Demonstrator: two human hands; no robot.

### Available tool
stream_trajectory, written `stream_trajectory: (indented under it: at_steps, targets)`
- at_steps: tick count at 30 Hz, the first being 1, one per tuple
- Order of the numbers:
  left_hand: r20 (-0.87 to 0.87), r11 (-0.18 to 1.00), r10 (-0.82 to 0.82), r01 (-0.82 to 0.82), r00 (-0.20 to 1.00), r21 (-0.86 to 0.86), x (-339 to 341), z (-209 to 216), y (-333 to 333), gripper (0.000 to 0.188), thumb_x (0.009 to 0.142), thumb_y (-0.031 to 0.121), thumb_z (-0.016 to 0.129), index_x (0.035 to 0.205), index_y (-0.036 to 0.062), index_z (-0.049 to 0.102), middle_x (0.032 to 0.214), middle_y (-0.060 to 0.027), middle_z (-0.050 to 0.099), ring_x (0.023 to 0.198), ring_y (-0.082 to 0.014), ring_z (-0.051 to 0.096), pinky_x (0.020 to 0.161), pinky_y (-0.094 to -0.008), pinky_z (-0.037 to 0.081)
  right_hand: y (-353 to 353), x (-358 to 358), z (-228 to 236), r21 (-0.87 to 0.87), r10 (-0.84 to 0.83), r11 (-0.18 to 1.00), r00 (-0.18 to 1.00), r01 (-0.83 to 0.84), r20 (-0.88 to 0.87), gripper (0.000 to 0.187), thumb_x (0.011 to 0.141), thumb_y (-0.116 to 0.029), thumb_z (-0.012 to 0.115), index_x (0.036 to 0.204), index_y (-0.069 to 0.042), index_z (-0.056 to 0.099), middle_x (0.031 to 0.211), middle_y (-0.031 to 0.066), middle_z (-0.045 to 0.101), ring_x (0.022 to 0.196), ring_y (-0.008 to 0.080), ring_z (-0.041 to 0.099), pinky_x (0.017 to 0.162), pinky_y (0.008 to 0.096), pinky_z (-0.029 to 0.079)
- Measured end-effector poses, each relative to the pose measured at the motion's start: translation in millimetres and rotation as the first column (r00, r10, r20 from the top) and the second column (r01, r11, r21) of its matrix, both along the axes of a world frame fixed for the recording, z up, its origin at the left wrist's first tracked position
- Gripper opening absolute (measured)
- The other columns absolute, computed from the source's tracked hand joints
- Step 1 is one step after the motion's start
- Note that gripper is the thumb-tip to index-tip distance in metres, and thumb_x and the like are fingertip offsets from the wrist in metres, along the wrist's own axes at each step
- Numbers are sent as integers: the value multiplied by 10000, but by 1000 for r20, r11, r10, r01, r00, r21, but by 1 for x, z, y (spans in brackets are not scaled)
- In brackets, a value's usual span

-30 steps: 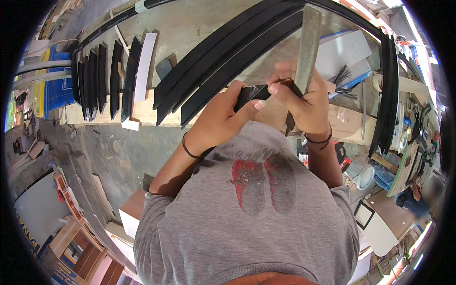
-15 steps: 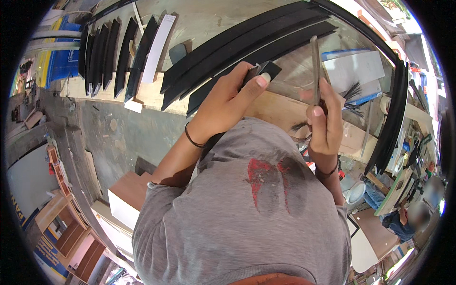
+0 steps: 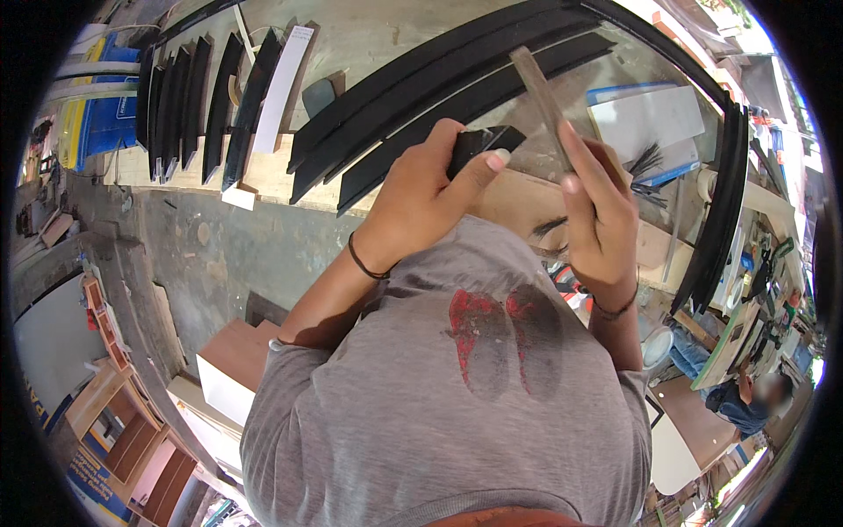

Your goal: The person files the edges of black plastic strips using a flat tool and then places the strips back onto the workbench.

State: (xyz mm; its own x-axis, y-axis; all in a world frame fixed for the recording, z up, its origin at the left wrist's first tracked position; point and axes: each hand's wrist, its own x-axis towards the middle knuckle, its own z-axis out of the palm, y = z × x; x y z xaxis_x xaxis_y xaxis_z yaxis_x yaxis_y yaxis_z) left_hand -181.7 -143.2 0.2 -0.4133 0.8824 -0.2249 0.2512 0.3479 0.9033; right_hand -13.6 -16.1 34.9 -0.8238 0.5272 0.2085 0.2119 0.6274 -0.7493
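Since half a second ago, the long flat grey bar (image 3: 540, 101) has swung over — it stood nearly straight up in view, and now its top leans to the left. The right hand (image 3: 606, 220) holds the bar by its low end. Its fingers (image 3: 593, 167) pinch the bar, with the pointer finger stretched out along it and the thumb lower down.

The left hand (image 3: 413, 202) holds a shiny black piece with sharp corners (image 3: 481, 147). The fingers of this hand are curled around the piece, and the thumb lies along its near side. One end sticks out past the hand toward the bar, and the hand hides the rest. The piece is up in front of the person's chest, by the near edge of the bench (image 3: 369, 35). A small gap shows between the piece and the bar — they look close but apart.

Behind the hands, long black strips (image 3: 413, 88) lie slanted on the bench. Over to the left are shorter black strips (image 3: 180, 110) in a row, with a flat white strip (image 3: 285, 88) beside them. To the right, white sheets with blue edges (image 3: 650, 123) lie near a bunch of thin black bristles (image 3: 648, 162). The person wears a grey shirt (image 3: 421, 422).
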Motion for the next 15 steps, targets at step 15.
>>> stream_trajectory:
  at_steps: [15]
  targets:
    - [-4, 998, 30, -30, 1000, 50, -2, -5, 4, 354, 968, 371, 566, 949, 22, 507, 651, -22, 440, 624, -92, 392, 551, -285, 333, -8, 13, -5, 4, 32, 999, 999, -32, 7, 426, 903, -4, 510, 1324, -47, 554, 1038, 204, 590, 853, 289, 586, 775, 323, 461]
